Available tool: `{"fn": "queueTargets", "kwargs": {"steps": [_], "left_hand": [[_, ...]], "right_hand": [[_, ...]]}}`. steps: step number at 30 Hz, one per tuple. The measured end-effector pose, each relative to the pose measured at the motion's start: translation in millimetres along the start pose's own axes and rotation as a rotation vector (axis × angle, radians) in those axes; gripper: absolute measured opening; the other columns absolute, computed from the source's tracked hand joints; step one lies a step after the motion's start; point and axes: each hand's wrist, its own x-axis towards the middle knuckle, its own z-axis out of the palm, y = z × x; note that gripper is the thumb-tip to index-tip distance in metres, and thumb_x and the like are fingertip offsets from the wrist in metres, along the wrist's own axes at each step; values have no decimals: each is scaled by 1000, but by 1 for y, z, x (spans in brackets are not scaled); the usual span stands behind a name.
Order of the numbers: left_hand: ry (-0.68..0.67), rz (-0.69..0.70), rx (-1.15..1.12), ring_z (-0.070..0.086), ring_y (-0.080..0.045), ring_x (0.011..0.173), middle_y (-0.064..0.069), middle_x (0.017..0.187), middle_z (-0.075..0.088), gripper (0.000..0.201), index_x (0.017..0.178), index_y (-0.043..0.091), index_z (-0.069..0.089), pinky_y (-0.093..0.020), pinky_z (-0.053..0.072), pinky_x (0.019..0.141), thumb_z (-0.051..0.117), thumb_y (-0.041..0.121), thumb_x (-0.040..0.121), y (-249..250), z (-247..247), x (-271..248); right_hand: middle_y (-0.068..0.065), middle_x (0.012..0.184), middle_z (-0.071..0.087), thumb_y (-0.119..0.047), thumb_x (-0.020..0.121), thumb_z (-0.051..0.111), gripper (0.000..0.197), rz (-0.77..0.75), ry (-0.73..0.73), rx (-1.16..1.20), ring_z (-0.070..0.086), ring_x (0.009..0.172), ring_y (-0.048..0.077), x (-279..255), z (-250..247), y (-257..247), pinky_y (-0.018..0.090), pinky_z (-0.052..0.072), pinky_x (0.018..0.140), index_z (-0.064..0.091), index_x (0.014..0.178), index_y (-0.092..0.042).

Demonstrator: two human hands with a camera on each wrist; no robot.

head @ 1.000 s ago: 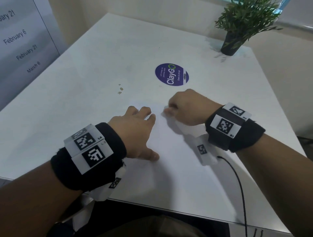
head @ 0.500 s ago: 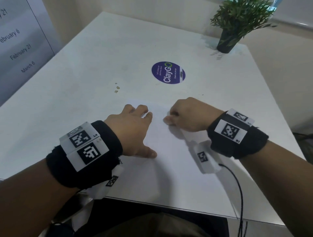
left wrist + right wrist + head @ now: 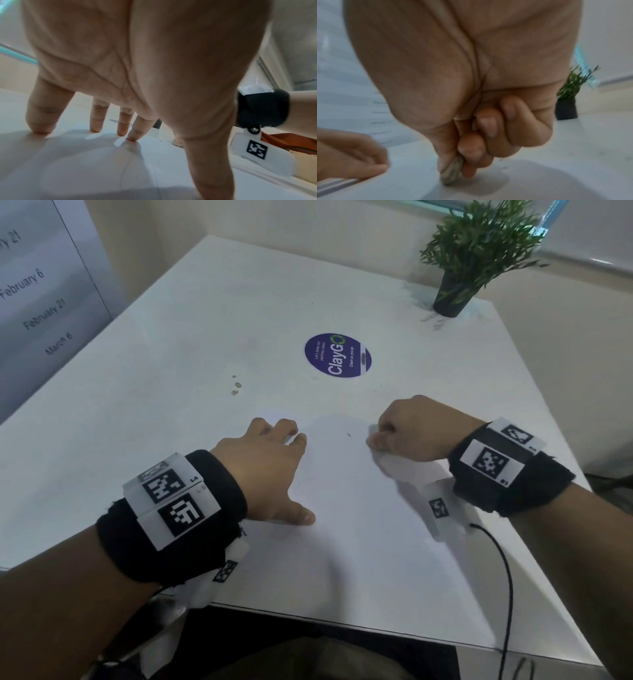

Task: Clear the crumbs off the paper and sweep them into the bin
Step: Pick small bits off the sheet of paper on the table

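Note:
A white sheet of paper (image 3: 342, 525) lies on the white table (image 3: 171, 337) near its front edge. My left hand (image 3: 267, 467) presses on the sheet's left part, fingers (image 3: 97, 119) straight and spread, tips down on the paper (image 3: 85, 162). My right hand (image 3: 411, 429) is fisted at the sheet's far right, pinching a small greyish crumpled wad (image 3: 452, 171) between thumb and forefinger, with the wad touching the surface. A dark speck (image 3: 348, 435) lies on the paper between the hands. A few tan crumbs (image 3: 236, 385) sit on the table beyond the paper. No bin is in view.
A round purple ClayGo sticker (image 3: 337, 356) is stuck mid-table. A potted plant (image 3: 452, 299) stands at the far right corner. A black cable (image 3: 507, 577) trails from my right wrist over the table's front edge (image 3: 342, 619). A dated board (image 3: 34, 302) hangs at left.
My right hand has slid to the right across the paper, away from my left hand, still holding the wad. The left hand has stayed pressed in place.

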Motion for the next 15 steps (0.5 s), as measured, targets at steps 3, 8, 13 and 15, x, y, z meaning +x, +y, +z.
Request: {"fn": "queueTargets", "kwargs": {"steps": [3, 8, 13, 15], "left_hand": [[-2, 0, 1, 11, -22, 147, 7, 163, 3, 110, 158, 22, 10, -43, 47, 96, 61, 77, 77, 0, -1, 0], [2, 1, 12, 16, -22, 143, 8, 160, 6, 113, 157, 21, 13, -42, 49, 91, 60, 82, 74, 0, -1, 0], [1, -1, 7, 17, -20, 142, 11, 158, 8, 108, 152, 19, 17, -38, 48, 82, 60, 80, 75, 0, -1, -1], [-4, 2, 12, 18, -20, 141, 10, 157, 9, 107, 152, 18, 17, -37, 47, 79, 59, 80, 75, 0, -2, -1]], "right_hand": [[1, 68, 61, -41, 101, 55, 43, -35, 47, 159, 57, 69, 22, -9, -7, -1, 29, 40, 58, 53, 66, -15], [25, 95, 71, -26, 106, 52, 26, 14, -408, 1537, 72, 84, 35, -16, 21, -45, 42, 61, 84, 57, 87, -9], [23, 114, 69, -25, 107, 45, 35, 281, 138, 2196, 75, 97, 32, 16, 26, 22, 40, 61, 86, 51, 73, -15], [20, 123, 69, -33, 107, 45, 43, 282, 343, 2299, 74, 104, 32, 12, 21, 44, 43, 63, 82, 52, 69, -15]]}}
